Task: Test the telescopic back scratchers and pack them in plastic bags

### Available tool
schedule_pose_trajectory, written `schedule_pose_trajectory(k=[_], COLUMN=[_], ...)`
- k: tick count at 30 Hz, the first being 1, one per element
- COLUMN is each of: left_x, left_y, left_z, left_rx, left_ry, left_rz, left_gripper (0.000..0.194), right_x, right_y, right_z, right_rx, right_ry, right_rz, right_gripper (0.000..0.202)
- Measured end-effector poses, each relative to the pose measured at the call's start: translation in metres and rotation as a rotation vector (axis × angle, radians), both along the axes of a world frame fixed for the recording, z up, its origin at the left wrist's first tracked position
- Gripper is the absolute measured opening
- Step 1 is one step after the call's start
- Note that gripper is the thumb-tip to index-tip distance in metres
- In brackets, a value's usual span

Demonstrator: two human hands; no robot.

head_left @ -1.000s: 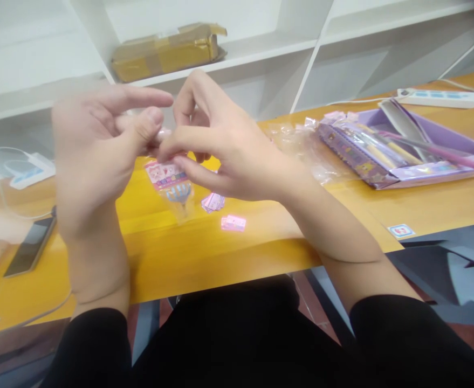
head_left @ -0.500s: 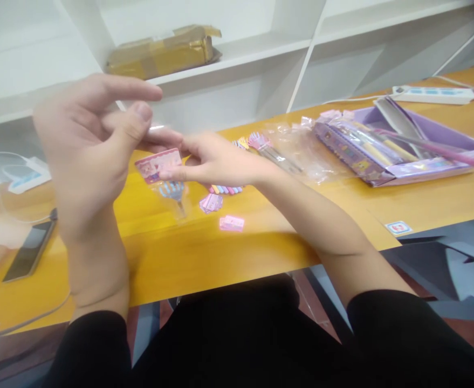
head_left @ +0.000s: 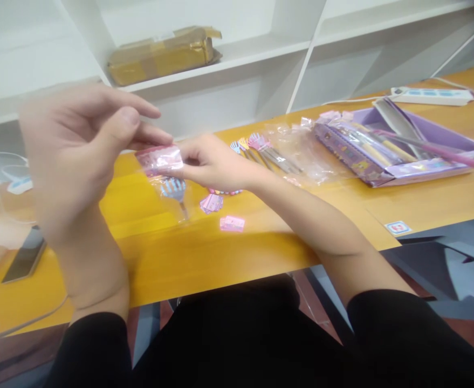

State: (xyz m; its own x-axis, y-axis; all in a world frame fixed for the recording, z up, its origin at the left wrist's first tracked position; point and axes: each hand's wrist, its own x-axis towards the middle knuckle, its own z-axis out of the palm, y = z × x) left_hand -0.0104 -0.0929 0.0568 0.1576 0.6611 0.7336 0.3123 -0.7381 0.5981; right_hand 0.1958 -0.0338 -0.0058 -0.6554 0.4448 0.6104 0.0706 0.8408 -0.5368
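Note:
My right hand pinches a small clear packet with a glossy pink card at its top. Below the card, inside clear film, shows a blue-and-white striped fork-like head on a short metal stem. My left hand is raised beside it, blurred, with thumb and fingers apart; its fingertips are near the card's upper edge, and contact cannot be made out. On the table beneath lie a fanned pile of pink cards and another small stack of pink cards.
Several metal-stemmed sticks with coloured fork-like heads lie behind my right hand, beside clear plastic wrapping. A purple box holds wrapped items. A phone lies left, power strips behind, and a taped carton on the shelf.
My left hand has shifted a little left and down, away from the card. The card's face now shines under clear film, with the striped head slightly higher. My right hand stays nearly in place.

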Motion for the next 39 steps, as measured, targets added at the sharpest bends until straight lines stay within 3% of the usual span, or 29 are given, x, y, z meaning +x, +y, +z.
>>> schedule_pose_trajectory(k=[5, 8, 18, 30, 36, 39], left_x=[-0.013, -0.016, -0.019, -0.019, -0.017, -0.021], left_y=[0.003, 0.002, -0.005, -0.003, -0.005, -0.011], left_z=[0.003, 0.005, 0.008, 0.010, 0.018, 0.024], left_rx=[-0.011, -0.016, -0.083, -0.111, -0.153, -0.246], left_ry=[0.152, 0.179, 0.270, 0.347, 0.331, 0.462], left_rz=[0.092, 0.084, 0.149, 0.067, -0.061, 0.019], left_gripper=[0.024, 0.031, 0.021, 0.035, 0.050, 0.052], right_x=[0.000, 0.000, -0.001, 0.000, 0.006, 0.010], right_y=[-0.002, -0.003, -0.003, -0.008, -0.006, -0.003], right_z=[0.002, 0.003, 0.003, 0.006, 0.009, 0.012], right_rx=[0.012, 0.025, 0.038, -0.021, -0.024, 0.002], right_ry=[-0.026, -0.041, -0.026, -0.031, -0.048, -0.064], right_rz=[-0.035, -0.041, -0.019, 0.013, 0.050, 0.020], right_gripper=[0.047, 0.043, 0.047, 0.035, 0.040, 0.036])
